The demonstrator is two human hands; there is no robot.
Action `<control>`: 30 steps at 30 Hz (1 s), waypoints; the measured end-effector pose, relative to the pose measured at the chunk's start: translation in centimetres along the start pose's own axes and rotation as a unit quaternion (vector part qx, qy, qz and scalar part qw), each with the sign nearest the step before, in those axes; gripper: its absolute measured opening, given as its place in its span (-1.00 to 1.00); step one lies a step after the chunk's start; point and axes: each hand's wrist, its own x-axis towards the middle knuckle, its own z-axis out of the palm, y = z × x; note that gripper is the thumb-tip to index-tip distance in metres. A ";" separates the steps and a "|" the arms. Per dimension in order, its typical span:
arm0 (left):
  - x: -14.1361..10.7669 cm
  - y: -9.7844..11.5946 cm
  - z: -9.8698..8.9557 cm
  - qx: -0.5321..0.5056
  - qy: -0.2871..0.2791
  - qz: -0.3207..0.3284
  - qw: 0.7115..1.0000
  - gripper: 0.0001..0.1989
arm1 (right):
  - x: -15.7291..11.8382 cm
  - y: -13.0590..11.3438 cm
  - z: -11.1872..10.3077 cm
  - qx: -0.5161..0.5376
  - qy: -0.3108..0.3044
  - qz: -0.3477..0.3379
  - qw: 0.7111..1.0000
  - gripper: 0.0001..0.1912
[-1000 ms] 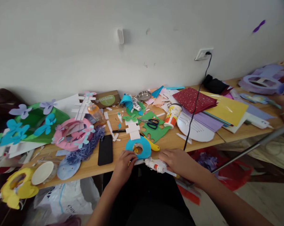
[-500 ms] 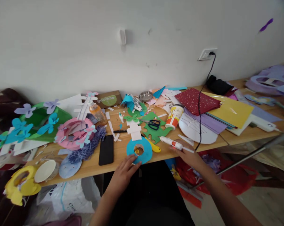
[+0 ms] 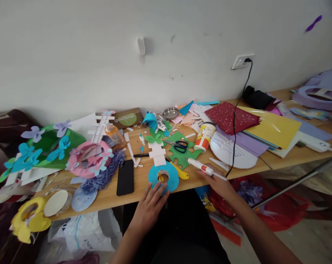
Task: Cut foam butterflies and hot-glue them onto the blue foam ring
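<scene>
My left hand [image 3: 152, 200] lies with its fingers stretched out on the front of a blue ring [image 3: 171, 170], which has a round hole in its middle. A white piece with side strips [image 3: 158, 153] and a green leafy top [image 3: 154, 139] adjoins the ring's far edge. My right hand [image 3: 216, 183] is closed around a white glue gun [image 3: 201, 167]; a pale stick extends from its back end and its nozzle points left. Just beyond are a yellow-handled tool [image 3: 181, 173], dark-handled scissors [image 3: 180, 146] and a cut green sheet [image 3: 172, 154].
A black phone [image 3: 125, 178] and a pink ring with butterflies [image 3: 75, 165] lie to the left. A paper cup [image 3: 205, 135] leans beyond my right hand. Red sheets [image 3: 230, 117], a yellow sheet [image 3: 276, 126] and a hanging black cord [image 3: 234, 128] are on the right.
My left hand has shifted right along the ring's front edge, and its fingers now lie flatter. The right hand keeps the glue gun in nearly the same place. The camera view has shifted slightly.
</scene>
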 end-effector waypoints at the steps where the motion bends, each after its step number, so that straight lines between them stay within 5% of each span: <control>1: 0.1 0.1 0.0 0.002 0.005 -0.004 1.000 -0.37 | -0.1 0.1 -0.1 0.000 0.000 0.002 1.000 -0.69; 14: 2.6 1.0 0.3 -0.002 0.033 -0.003 0.999 -0.68 | -0.5 0.9 -0.3 0.015 0.002 0.004 1.000 -0.68; 20: 3.2 0.9 1.4 0.019 0.022 -0.001 1.000 -0.56 | -0.5 0.7 -0.5 0.005 -0.009 -0.004 1.000 -0.71; 30: 2.9 1.2 1.8 0.045 0.094 -0.001 0.995 -0.55 | -0.5 0.8 -0.1 0.021 -0.010 0.000 1.000 -0.73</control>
